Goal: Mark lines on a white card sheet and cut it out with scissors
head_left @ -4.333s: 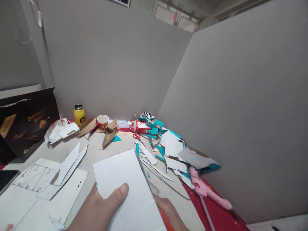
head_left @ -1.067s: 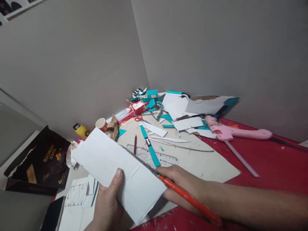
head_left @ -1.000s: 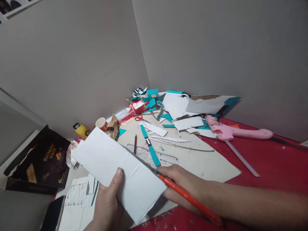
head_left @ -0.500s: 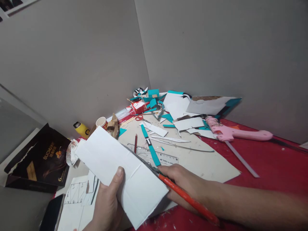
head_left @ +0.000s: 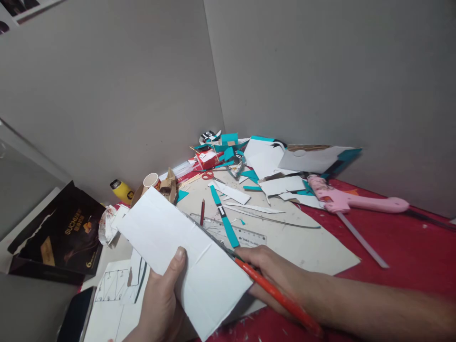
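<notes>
My left hand (head_left: 160, 299) grips a long white card sheet (head_left: 178, 251) from below, thumb pressed on its upper face. The sheet tilts up and away to the left. My right hand (head_left: 274, 278) is closed round an orange-handled tool (head_left: 278, 297) that looks like scissors, its metal blade running along the sheet's right edge. A clear ruler (head_left: 235, 232) lies just beyond the blade, with a teal strip (head_left: 224, 223) and a red pencil (head_left: 202, 212) on it.
A pink glue gun (head_left: 356, 202) lies on the red cloth at right. Teal and white card scraps (head_left: 263, 166) pile up in the corner between two grey boards. A paper cup (head_left: 151, 180), yellow bottle (head_left: 121, 190), dark box (head_left: 53, 235) and drawn template (head_left: 117, 285) lie at left.
Since 4.3 seconds ago the view swung right and the sheet turned from lying flat to tilted. Over the last second both hands and the sheet barely shifted.
</notes>
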The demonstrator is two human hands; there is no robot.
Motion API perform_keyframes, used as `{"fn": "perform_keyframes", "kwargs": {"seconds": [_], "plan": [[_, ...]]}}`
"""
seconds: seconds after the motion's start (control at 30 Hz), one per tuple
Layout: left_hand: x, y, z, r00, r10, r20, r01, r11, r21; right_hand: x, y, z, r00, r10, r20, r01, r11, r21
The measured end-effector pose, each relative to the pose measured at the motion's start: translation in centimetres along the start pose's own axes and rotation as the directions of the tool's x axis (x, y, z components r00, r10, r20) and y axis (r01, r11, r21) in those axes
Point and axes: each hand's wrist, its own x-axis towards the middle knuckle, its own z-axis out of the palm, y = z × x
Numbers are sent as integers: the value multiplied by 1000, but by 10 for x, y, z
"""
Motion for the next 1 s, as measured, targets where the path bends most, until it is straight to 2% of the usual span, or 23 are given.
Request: {"fn": "perform_keyframes", "kwargs": {"seconds": [0.13,0.37,0.57,0.77,1.0], "plan": [[0,1,0,1000,11,5,-10,1000,-13,0,-3,-5,1000,-9,25,9,1000,-11],[2,1,-1,999,26,-26,-26,1000,12,0,6,-4,999,-46,20,47,997,-68],[2,1,-1,1000,11,-8,-11,1000,3,1,4,-4,1000,-27,0,27,996,-82],[3,0,-1,1000,7,-3,-7,1000,-6,0,-1,-6,999,43,0,-43,996,-79],[2,-1,2,1000,1,5,-1,1000,-16,-1,9,-4,999,51,7,-51,997,-55]]}}
